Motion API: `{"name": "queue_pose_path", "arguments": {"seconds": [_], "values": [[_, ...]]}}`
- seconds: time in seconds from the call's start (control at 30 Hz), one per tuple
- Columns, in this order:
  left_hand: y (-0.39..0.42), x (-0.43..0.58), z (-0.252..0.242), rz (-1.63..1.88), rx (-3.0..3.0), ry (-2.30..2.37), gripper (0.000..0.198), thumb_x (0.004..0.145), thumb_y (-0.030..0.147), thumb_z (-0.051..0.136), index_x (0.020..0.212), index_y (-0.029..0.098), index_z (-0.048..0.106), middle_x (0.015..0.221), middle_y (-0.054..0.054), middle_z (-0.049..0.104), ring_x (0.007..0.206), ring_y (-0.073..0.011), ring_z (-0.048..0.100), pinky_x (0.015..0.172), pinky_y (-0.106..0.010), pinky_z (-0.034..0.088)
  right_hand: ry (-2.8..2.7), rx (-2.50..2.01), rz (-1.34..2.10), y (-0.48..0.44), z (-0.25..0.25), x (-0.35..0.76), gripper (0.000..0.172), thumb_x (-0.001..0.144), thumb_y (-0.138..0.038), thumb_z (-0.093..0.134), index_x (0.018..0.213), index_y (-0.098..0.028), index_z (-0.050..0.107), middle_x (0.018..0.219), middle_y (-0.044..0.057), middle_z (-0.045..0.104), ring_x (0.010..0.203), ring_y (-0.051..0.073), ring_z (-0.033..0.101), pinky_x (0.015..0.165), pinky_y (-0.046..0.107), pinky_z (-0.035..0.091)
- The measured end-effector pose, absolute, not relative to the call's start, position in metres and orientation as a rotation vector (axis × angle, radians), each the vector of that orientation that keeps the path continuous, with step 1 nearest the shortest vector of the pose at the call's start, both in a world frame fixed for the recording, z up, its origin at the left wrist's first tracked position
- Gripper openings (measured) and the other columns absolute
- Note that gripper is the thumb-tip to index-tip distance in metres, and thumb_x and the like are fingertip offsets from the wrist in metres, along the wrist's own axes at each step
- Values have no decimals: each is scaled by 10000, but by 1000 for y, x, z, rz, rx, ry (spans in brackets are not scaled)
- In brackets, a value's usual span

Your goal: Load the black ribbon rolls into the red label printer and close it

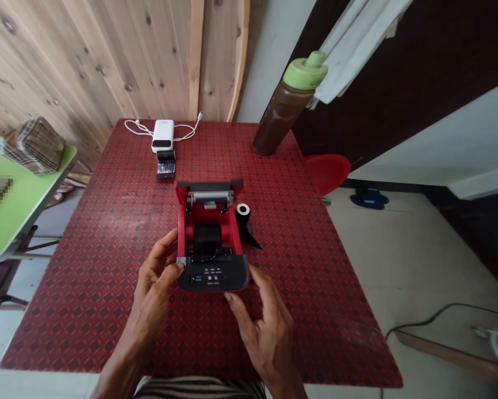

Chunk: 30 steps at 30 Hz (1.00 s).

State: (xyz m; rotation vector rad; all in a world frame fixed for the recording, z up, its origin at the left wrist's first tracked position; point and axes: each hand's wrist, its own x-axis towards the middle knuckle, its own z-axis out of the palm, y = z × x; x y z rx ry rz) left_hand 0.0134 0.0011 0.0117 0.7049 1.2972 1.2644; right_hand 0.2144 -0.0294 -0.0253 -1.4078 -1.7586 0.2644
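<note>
A small red and black label printer [213, 272] is in front of me on the table, its lid [209, 188] raised at the back. Inside its bay sits a black roll [207, 238]. My left hand [155, 282] grips the left side, thumb on the front panel's corner. At the front right corner, my right hand [265, 321] holds the printer between thumb and fingers. Just right of the printer lies a black roll with a white core [243, 210], its loose black tail trailing toward me.
A white power bank [163, 133] with a cable stands at the back left, a crumpled black strip [165, 165] before it. A brown bottle with green lid [284, 105] stands back right. A red stool [327, 172] and green table [28, 205] flank the patterned red table [107, 266].
</note>
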Motion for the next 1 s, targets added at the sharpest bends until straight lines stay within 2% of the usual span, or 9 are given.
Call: {"name": "queue_pose_path", "arguments": {"seconds": [0.2, 0.3, 0.37, 0.43, 0.57, 0.73, 0.8, 0.87, 1.0], "values": [[-1, 11, 10, 1242, 737, 1303, 543, 964, 317, 709, 1505, 313, 663, 1588, -62, 678, 1459, -312, 632, 1183, -454, 512, -1788, -1363, 269, -24, -7, 228, 391, 1108, -412, 624, 1429, -190, 633, 1211, 140, 796, 1075, 279, 809, 906, 410, 704], [-2, 7, 5, 1238, 785, 1289, 552, 972, 331, 722, 1519, 311, 649, 1608, -71, 658, 1480, -324, 611, 1171, -458, 520, -1840, -1292, 171, 2, 16, 235, 258, 1085, -190, 654, 1340, -195, 693, 1166, 109, 809, 1055, 232, 797, 956, 373, 670], [-2, 4, 0, 1251, 850, 1272, 561, 986, 364, 722, 1536, 302, 631, 1620, -86, 644, 1498, -337, 594, 1155, -464, 535, -1932, -1195, 118, 29, 28, 233, 285, 1062, -60, 635, 1303, -189, 715, 1140, 94, 821, 1044, 214, 784, 986, 372, 647], [-2, 2, -7, 1271, 923, 1264, 566, 1000, 417, 715, 1543, 286, 620, 1628, -99, 631, 1503, -349, 588, 1146, -473, 544, -2059, -1136, 80, 57, 36, 226, 311, 1073, -20, 566, 1297, -159, 731, 1162, 115, 832, 1077, 238, 775, 997, 405, 639], [-1, 0, -19, 1302, 1028, 1244, 622, 1007, 512, 703, 1564, 257, 592, 1630, -122, 618, 1453, -367, 620, 1128, -489, 549, -2285, -1137, 169, 89, 36, 209, 316, 1088, -35, 530, 1234, -161, 780, 1130, 108, 850, 1060, 270, 772, 972, 449, 620], [-1, 0, -22, 1307, 1042, 1242, 574, 1030, 498, 696, 1554, 282, 602, 1577, -99, 649, 1406, -332, 639, 1143, -465, 523, -2441, -1193, 333, 94, 42, 199, 134, 1044, -119, 711, 1052, -189, 825, 1042, 75, 851, 1016, 253, 764, 979, 417, 592], [-1, 0, -22, 1306, 1036, 1239, 570, 1038, 497, 689, 1560, 289, 594, 1583, -96, 645, 1396, -326, 641, 1119, -453, 530, -2631, -1257, 326, 97, 50, 192, 93, 1018, -137, 759, 1062, -181, 827, 1094, 89, 848, 1084, 274, 760, 1034, 431, 576], [-2, 0, -22, 1300, 1033, 1229, 574, 1042, 496, 687, 1568, 292, 585, 1597, -94, 637, 1396, -325, 641, 1107, -449, 532, -2799, -1342, 317, 103, 57, 181, 143, 1014, -139, 762, 1145, -164, 814, 1189, 114, 838, 1168, 292, 749, 1058, 427, 570], [-1, 0, -22, 1306, 1021, 1203, 594, 1038, 496, 691, 1580, 285, 570, 1602, -98, 633, 1416, -340, 631, 1132, -469, 516, -2878, -1484, 257, 110, 62, 160, 193, 1033, -65, 653, 1143, -102, 808, 1156, 195, 837, 1196, 335, 746, 983, 434, 580]]}}
